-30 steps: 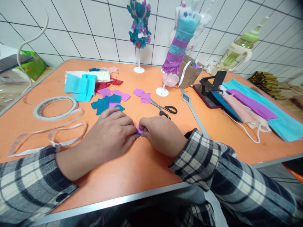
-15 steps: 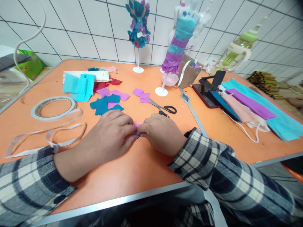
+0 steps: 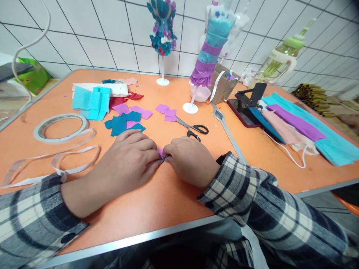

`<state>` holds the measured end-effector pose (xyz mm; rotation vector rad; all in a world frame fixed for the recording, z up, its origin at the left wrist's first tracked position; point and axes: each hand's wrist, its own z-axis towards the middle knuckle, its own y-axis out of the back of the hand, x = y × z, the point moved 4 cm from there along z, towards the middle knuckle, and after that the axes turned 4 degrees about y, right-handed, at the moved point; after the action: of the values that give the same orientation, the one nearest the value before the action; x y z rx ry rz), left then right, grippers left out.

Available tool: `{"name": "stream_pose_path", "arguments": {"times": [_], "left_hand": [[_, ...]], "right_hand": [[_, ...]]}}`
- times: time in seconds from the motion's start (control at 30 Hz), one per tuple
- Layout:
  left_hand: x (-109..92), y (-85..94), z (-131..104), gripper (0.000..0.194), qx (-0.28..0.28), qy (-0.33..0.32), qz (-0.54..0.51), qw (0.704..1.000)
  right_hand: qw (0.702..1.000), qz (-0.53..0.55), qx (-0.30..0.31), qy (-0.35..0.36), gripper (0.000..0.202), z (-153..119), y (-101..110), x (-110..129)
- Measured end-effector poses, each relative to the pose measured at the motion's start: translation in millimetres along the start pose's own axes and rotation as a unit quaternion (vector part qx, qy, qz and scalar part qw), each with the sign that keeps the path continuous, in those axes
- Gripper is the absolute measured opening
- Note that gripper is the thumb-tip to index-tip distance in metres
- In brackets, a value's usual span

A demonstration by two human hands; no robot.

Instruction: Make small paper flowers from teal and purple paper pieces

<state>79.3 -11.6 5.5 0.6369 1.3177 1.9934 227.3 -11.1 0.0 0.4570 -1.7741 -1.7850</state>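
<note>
Both hands meet near the middle of the orange table (image 3: 134, 209). My left hand (image 3: 129, 157) pinches a small purple piece of crepe-like material (image 3: 160, 152) from the left. Pressed against its other side are the closed fingertips of my right hand (image 3: 190, 160). A bit of dark blue shows at the lower edge between the fingers; most of the piece is hidden. Just beyond the left hand lie teal scraps (image 3: 120, 125) and purple scraps (image 3: 144, 113). Black-handled scissors (image 3: 193, 129) rest behind the right hand, their tips by purple squares (image 3: 169, 115).
At left lie a tape roll (image 3: 37, 129), peeled strips (image 3: 75, 170) and light blue pieces (image 3: 91, 101). Two decorated dress forms, one teal (image 3: 164, 41) and one purple-blue (image 3: 207, 59), stand at the back. A phone (image 3: 244, 114), folded coloured sheets (image 3: 297, 123) and a bottle (image 3: 280, 63) are at right.
The view has shifted slightly. My right fingertips have moved a little on the purple piece, and slightly more of the scissors' near handle shows. Both hands keep their pinch.
</note>
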Motion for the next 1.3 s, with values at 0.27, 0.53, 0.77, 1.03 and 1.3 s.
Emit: {"name": "stream_pose_path", "arguments": {"times": [0.27,0.53,0.77,1.03,1.3], "left_hand": [[0.1,-0.4,-0.5,0.032,0.009,0.007,0.002,1.0],[1.2,-0.8,-0.5,0.032,0.007,0.025,0.01,1.0],[1.4,-0.1,0.1,0.03,0.011,0.026,0.014,0.999],[1.9,-2.9,-0.1,0.031,0.016,0.019,0.03,0.999],[5.0,-4.5,-0.1,0.026,0.029,0.041,0.016,0.999]], "right_hand": [[1.0,0.0,0.005,-0.014,0.023,-0.8,-1.6,-1.8],[1.0,0.003,0.01,-0.01,0.022,0.7,-1.8,-1.7],[1.0,-0.004,0.013,-0.016,0.025,0.7,-1.5,-2.2],[1.0,0.019,0.006,-0.008,0.021,1.4,-3.6,-3.7],[1.0,0.003,0.013,-0.018,0.022,1.2,-3.6,-4.7]]}}
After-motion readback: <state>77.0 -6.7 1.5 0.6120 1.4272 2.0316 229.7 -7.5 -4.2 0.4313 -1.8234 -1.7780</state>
